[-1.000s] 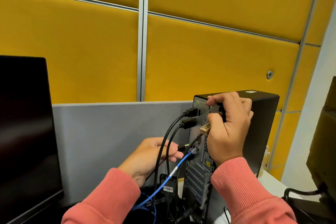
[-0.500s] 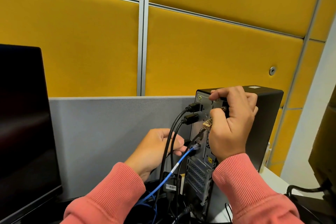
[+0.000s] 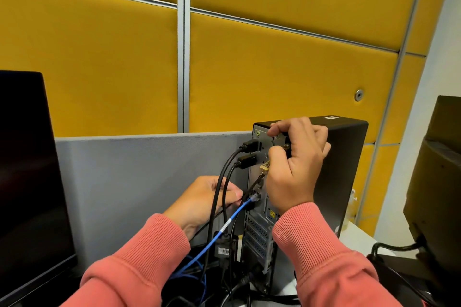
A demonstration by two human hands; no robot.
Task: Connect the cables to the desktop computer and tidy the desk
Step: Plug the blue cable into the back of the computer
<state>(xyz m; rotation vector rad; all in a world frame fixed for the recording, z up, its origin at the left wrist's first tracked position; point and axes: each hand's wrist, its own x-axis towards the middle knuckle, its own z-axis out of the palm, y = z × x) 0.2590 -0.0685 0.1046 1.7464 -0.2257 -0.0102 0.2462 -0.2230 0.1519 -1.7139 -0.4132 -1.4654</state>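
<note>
Fingers of right hand [image 3: 296, 167] curl at a gold connector [image 3: 287, 147] on the desktop's [image 3: 344, 169] rear panel; left hand [image 3: 207, 200] pinches a thin black cable [image 3: 252, 188] beside the blue cable [image 3: 234, 214]. We're mid-connection; next, probably seat it w/ steady alignment.

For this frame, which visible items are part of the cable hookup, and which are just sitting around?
In the job:
desktop tower
two black cables
blue network cable
gold connector
left hand
right hand

Just there:
dark monitor
grey divider
yellow wall panels
</note>
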